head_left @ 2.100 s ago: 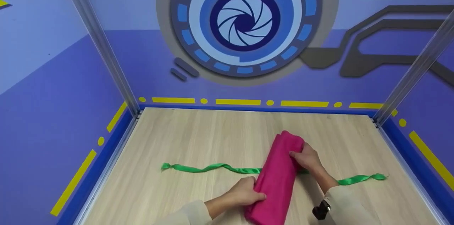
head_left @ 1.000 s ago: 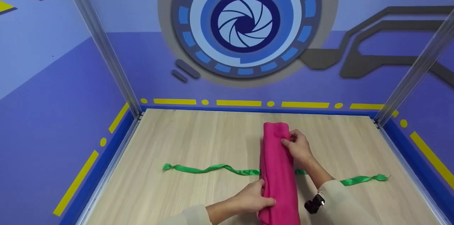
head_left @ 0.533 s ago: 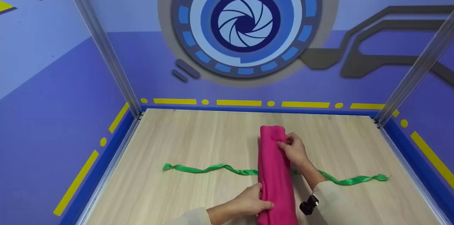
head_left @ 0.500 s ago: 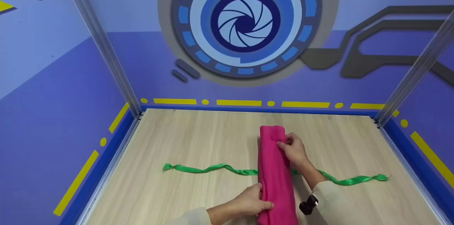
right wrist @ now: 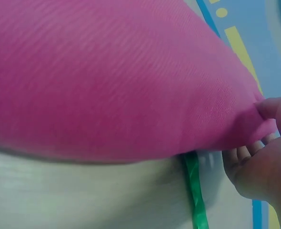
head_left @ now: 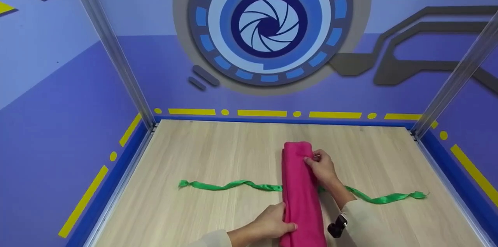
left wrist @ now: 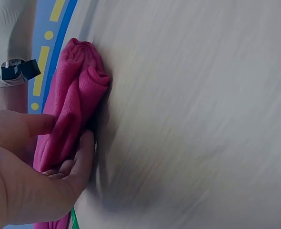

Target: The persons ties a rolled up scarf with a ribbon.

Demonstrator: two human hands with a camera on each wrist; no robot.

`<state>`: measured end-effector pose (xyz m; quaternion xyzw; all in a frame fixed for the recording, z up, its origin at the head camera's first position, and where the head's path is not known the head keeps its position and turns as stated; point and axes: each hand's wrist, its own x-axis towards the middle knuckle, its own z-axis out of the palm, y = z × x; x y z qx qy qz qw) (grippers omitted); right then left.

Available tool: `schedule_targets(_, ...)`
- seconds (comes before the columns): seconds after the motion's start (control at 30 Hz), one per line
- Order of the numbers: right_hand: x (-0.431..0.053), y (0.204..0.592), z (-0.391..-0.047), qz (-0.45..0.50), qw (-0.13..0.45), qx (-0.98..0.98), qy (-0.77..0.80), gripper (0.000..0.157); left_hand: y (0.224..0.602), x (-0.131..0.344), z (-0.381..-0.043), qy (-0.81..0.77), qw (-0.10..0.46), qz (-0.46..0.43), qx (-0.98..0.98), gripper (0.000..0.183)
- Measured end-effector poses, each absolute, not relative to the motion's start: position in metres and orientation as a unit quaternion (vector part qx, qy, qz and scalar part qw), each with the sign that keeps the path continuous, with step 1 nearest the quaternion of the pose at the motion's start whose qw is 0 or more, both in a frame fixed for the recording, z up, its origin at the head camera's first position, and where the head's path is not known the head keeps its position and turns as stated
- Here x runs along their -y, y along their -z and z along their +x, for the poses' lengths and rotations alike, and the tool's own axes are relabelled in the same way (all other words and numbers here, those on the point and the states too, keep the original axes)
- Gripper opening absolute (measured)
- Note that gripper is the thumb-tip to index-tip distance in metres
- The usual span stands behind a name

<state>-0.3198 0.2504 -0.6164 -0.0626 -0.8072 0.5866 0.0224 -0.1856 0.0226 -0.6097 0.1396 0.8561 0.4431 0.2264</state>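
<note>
A rolled pink cloth (head_left: 301,192) lies lengthwise across a green ribbon (head_left: 225,186) on the wooden table. My left hand (head_left: 270,221) grips the cloth's left side near its front end, thumb on top and fingers curled under the edge. Further back, my right hand (head_left: 323,167) pinches the right side near the far end. In the left wrist view, the spiral layers at the end of the cloth (left wrist: 76,95) show beside my thumb. The right wrist view has the ribbon (right wrist: 195,191) coming out from beneath the cloth. The ribbon's middle is hidden under the roll.
The wooden table (head_left: 210,146) is bounded by blue panels and metal posts at the back corners. A small black device (head_left: 337,226) sits on my right wrist by the sleeve. The ribbon's knotted right end (head_left: 418,195) lies toward the table's right side.
The cloth roll has turned from slanted to nearly straight across the ribbon, then shifted slightly left and toward me. Both hands have kept hold and moved with it. The ribbon has stayed put.
</note>
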Motion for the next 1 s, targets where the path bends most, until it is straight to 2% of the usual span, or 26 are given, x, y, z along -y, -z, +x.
schedule_targets(0.33,-0.26,0.621,-0.316,-0.049,-0.024,0.85,-0.524,0.031,0.615,-0.018,-0.194,-0.451,0.232,0.111,-0.855,0.025)
schedule_targets(0.5,-0.265,0.624,-0.316,-0.034,-0.014,0.879,-0.475,0.029,0.617,-0.021,-0.197,-0.434,0.232,0.125,-0.861,0.021)
schedule_targets(0.63,-0.266,0.628,-0.317,-0.023,-0.003,0.898,-0.438,0.023,0.619,-0.023,-0.198,-0.412,0.224,0.136,-0.873,0.025)
schedule_targets(0.77,-0.265,0.632,-0.317,-0.016,0.001,0.904,-0.426,0.021,0.62,-0.023,-0.197,-0.402,0.209,0.143,-0.88,0.029)
schedule_targets(1.0,-0.264,0.632,-0.319,-0.013,0.014,0.902,-0.431,0.021,0.616,-0.021,-0.196,-0.415,0.191,0.15,-0.877,0.025)
